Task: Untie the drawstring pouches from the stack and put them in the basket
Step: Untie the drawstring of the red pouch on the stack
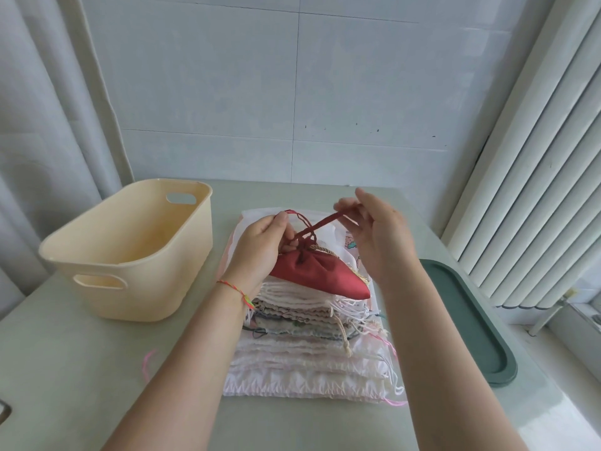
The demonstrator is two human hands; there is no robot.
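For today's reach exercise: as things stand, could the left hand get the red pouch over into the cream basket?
Probably yes. The left hand already grips the red pouch, the basket stands open on that same side, and nothing lies between them.

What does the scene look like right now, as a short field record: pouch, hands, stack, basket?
pouch: red pouch on top of the stack, neck gathered, cord knotted
left hand: pinches a cord loop by the neck
right hand: pinches the red cord, drawn taut
stack: pale pouches on the table
basket: cream, left of stack, no pouches visible inside
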